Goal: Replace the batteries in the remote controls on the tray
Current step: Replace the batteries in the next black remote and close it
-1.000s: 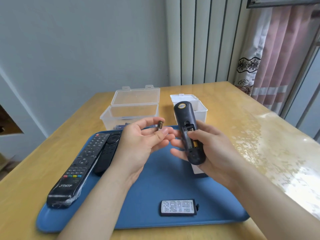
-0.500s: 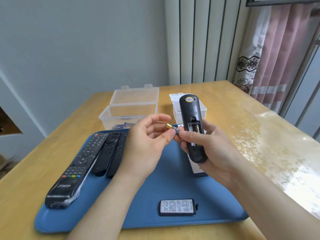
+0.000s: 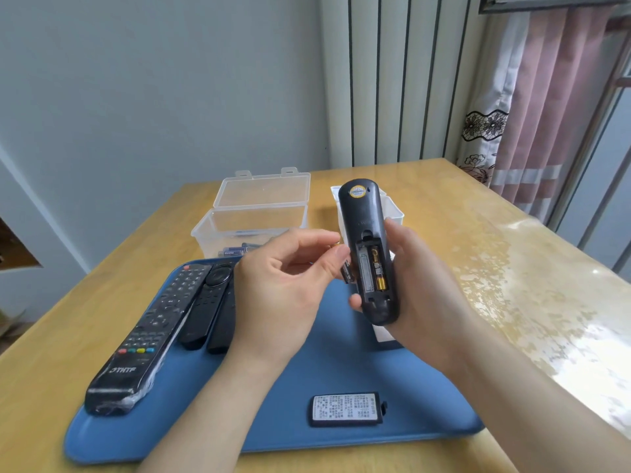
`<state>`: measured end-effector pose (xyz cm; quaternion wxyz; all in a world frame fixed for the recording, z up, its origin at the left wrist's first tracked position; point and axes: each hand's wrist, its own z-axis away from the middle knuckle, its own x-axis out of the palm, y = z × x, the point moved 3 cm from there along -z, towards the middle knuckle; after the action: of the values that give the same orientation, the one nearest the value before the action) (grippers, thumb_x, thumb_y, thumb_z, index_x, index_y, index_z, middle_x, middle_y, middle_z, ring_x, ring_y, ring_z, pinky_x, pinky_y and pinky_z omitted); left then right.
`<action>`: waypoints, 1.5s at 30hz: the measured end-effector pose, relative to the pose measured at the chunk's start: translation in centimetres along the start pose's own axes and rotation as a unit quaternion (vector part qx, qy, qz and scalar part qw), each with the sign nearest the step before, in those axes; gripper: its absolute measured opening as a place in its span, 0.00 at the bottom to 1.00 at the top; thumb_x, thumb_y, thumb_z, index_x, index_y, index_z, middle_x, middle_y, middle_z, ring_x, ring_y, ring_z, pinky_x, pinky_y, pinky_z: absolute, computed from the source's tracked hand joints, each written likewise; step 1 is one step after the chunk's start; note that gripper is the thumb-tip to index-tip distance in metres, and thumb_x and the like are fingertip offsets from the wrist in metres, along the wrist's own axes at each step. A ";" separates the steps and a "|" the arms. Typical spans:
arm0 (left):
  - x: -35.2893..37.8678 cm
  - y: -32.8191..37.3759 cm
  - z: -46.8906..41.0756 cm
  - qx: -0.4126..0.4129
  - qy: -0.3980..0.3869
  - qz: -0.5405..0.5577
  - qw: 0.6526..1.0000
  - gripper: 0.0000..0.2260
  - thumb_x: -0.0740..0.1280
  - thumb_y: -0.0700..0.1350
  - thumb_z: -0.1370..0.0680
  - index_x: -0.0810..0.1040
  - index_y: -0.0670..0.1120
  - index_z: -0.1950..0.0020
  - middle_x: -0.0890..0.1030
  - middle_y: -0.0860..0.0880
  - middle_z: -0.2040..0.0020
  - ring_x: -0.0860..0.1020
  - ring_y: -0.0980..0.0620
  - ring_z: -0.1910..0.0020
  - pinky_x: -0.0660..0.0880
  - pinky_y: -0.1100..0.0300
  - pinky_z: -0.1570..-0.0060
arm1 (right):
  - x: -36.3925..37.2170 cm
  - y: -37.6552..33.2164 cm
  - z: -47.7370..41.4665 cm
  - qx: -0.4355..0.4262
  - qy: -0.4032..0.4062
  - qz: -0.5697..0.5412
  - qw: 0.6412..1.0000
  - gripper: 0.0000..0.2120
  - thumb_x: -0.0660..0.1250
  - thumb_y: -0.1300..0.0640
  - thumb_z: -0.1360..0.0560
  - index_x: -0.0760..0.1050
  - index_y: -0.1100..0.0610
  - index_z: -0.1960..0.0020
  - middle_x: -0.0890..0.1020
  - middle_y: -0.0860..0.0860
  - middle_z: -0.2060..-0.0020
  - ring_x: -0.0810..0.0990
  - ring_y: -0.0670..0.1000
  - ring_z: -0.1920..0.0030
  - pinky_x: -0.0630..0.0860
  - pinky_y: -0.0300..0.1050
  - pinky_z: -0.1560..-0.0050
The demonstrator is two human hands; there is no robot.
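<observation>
Over blue plastic tray [image 3: 341, 363], right hand [image 3: 423, 295] clasps open black remote [image 3: 365, 213], one slot empty; left hand [image 3: 283, 288], nine o'clock, pinches small cylindrical battery [image 3: 346, 273]; three remotes [image 3: 164, 312] wait.

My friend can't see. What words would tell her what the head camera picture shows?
A person's right hand holds a black remote with its battery bay open, one battery inside and one slot empty, while the left hand pinches another battery beside it. Below lies a blue tray with three more remotes and the loose battery cover.
</observation>
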<state>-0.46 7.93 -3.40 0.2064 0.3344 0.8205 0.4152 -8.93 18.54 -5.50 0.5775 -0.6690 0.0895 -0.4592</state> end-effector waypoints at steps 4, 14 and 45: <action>0.5 -0.1 0.4 0.007 -0.018 -0.015 1.000 0.04 0.75 0.47 0.31 0.85 0.54 0.58 0.85 0.52 0.62 0.84 0.47 0.61 0.80 0.47 0.55 | 0.1 0.3 0.0 -0.010 -0.005 0.022 1.000 0.21 0.55 0.42 0.19 0.80 0.54 0.42 0.86 0.53 0.54 0.85 0.53 0.55 0.75 0.48 0.63; 0.5 0.2 0.6 0.178 -0.006 -0.225 0.958 0.04 0.75 0.41 0.30 0.84 0.45 0.56 0.81 0.52 0.61 0.74 0.60 0.63 0.70 0.71 0.61 | 1.3 0.6 0.5 -0.022 -0.018 0.034 0.999 0.23 0.55 0.42 0.19 0.80 0.59 0.47 0.83 0.57 0.58 0.79 0.53 0.62 0.72 0.45 0.66; -0.9 1.1 -0.4 0.035 -0.262 -0.291 0.920 0.05 0.73 0.52 0.32 0.81 0.54 0.60 0.79 0.61 0.62 0.77 0.59 0.60 0.73 0.65 0.61 | -0.8 -0.6 -0.4 -0.080 -0.009 0.104 0.991 0.18 0.54 0.76 0.21 0.70 0.64 0.36 0.79 0.63 0.47 0.82 0.54 0.56 0.82 0.49 0.50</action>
<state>0.34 7.50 -2.20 0.5133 0.1851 0.8125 0.2053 -9.93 18.91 -5.43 0.5674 -0.7040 0.1898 -0.3826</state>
